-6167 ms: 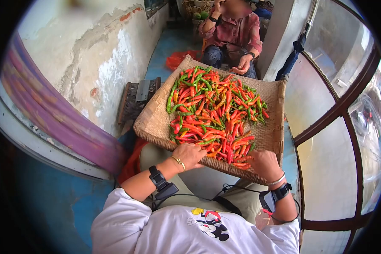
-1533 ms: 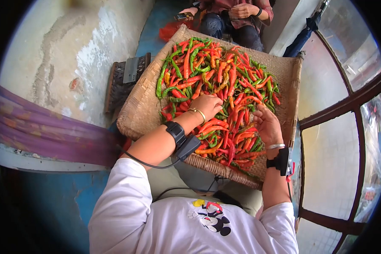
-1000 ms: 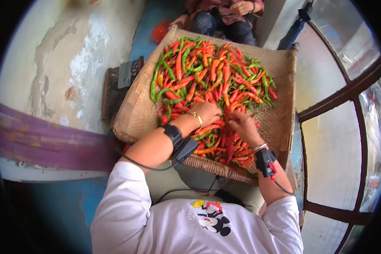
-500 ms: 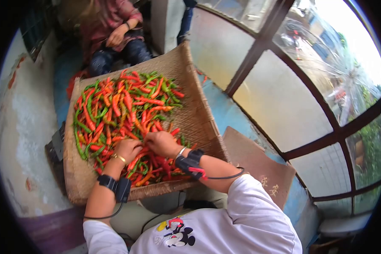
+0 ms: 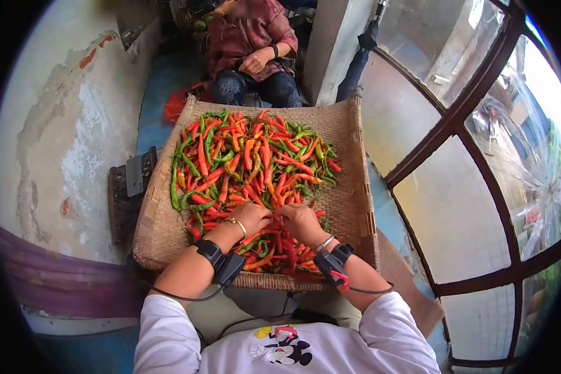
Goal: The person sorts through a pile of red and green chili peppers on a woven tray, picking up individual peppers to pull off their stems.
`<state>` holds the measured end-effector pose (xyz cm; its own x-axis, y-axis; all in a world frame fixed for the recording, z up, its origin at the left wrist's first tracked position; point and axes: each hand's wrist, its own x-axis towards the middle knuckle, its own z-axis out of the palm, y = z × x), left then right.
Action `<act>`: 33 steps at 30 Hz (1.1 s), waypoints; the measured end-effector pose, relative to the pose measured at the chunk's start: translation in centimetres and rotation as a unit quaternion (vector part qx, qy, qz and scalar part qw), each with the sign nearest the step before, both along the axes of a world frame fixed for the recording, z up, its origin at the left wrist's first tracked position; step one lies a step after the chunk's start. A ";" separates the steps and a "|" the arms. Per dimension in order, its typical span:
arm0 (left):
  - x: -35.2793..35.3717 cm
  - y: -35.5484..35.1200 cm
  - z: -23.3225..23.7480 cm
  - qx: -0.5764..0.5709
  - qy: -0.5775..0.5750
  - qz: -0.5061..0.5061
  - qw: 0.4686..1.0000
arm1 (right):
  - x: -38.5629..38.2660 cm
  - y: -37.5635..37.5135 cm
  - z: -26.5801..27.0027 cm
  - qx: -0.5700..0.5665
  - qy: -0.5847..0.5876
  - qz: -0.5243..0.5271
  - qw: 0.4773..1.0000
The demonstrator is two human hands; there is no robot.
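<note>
big flat woven tray point(image 5: 159, 240) on the lap, full of long thin chillies point(image 5: 249, 149), red, orange and green, all mixed in one heap. left hand point(image 5: 253, 218) down on the near part of the heap, palm down, fingers bent into the red ones. right hand point(image 5: 300, 223) just beside it, also palm down, fingertips almost touching those of the left. grip of each hand half curled, fingers tucked in among the chillies; cannot tell whether either grip has hold of one, with the fingertips hidden in the heap. gold bangle point(image 5: 235, 222) and a black band point(image 5: 221, 267) with a wire on the left wrist. silver bangle point(image 5: 324, 243) and a second black band point(image 5: 334, 265) with a bit of red on the right wrist. white shirt point(image 5: 168, 336) with a cartoon mouse at the bottom of the view. past the far edge of the tray, another person point(image 5: 249, 37) sitting in a dark red shirt, that person's hand point(image 5: 251, 62) low by the knees. red bag point(image 5: 176, 107) on the blue floor point(image 5: 153, 87) near that person. to the left, a worn wall point(image 5: 62, 143) with peeling paint, and a dark box-like thing point(image 5: 128, 190) right against the tray's left side. to the right, a big window point(image 5: 455, 206) with dark bars.
</note>
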<state>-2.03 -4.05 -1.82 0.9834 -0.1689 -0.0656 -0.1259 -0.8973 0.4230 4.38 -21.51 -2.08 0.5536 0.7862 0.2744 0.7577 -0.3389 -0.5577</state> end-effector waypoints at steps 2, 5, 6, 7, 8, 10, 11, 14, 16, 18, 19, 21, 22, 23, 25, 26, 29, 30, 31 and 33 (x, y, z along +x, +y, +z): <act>-0.5 -0.2 0.5 0.018 0.016 0.021 0.999 | -0.5 0.4 1.2 0.032 -0.025 -0.004 0.999; -0.7 -0.5 0.8 -0.088 -0.215 0.099 0.968 | -1.6 0.3 4.3 0.163 -0.005 -0.043 0.986; -0.6 -0.6 0.5 -0.087 -0.217 0.108 0.966 | -1.6 0.2 4.4 0.162 -0.005 -0.034 0.986; -0.5 -0.5 0.2 -0.098 -0.232 0.091 0.963 | -1.8 0.2 4.3 0.202 0.072 -0.027 0.976; -0.6 -0.5 0.4 -0.107 -0.246 0.073 0.961 | -2.1 0.2 4.1 0.240 0.151 -0.021 0.959; -1.2 -0.9 1.3 -0.099 -0.191 0.101 0.971 | -2.8 0.2 4.2 0.294 0.330 -0.013 0.897; -1.1 -1.0 1.7 -0.142 -0.187 0.124 0.964 | -2.7 0.2 4.0 0.285 0.338 -0.010 0.897; -1.3 -1.4 3.1 -0.191 -0.236 0.156 0.940 | -1.9 -0.1 3.8 0.278 0.354 -0.012 0.893; -1.3 -1.3 3.7 -0.136 -0.350 0.135 0.917 | -1.6 -0.1 3.6 0.275 0.367 -0.011 0.889; -0.8 -0.9 2.4 -0.135 -0.361 0.093 0.918 | -1.6 -0.1 3.6 0.354 0.495 0.002 0.793; -0.8 -1.0 1.6 -0.137 -0.342 0.066 0.927 | -1.7 0.0 3.9 0.368 0.504 -0.022 0.781; -0.9 -1.2 1.5 -0.167 -0.262 0.042 0.950 | -1.4 -0.3 4.0 0.392 0.544 -0.014 0.741; -0.9 -1.5 1.7 -0.171 -0.260 0.035 0.950 | -1.0 -0.4 3.5 0.403 0.561 -0.002 0.723; -0.9 -1.5 1.9 -0.166 -0.240 0.041 0.956 | -0.8 -0.4 3.3 0.417 0.577 0.007 0.703; -1.0 -1.3 2.0 -0.144 -0.212 0.059 0.965 | -0.6 -0.5 3.1 0.428 0.600 0.018 0.676; -1.1 -1.3 2.0 -0.142 -0.208 0.063 0.966 | -0.5 -0.6 2.9 0.437 0.623 0.028 0.649; -1.0 -1.0 1.5 -0.111 -0.188 0.052 0.974 | -0.6 -0.4 2.7 0.434 0.654 0.031 0.619; -1.0 -0.9 1.3 -0.109 -0.186 0.058 0.975 | -0.5 -0.4 2.6 0.426 0.662 0.032 0.616; -1.0 -0.8 1.2 -0.087 -0.174 0.050 0.980 | -0.3 -0.4 2.6 0.404 0.648 0.017 0.646; -1.0 -0.8 1.0 -0.043 -0.157 0.037 0.986 | -0.3 -0.2 3.0 0.356 0.601 -0.026 0.715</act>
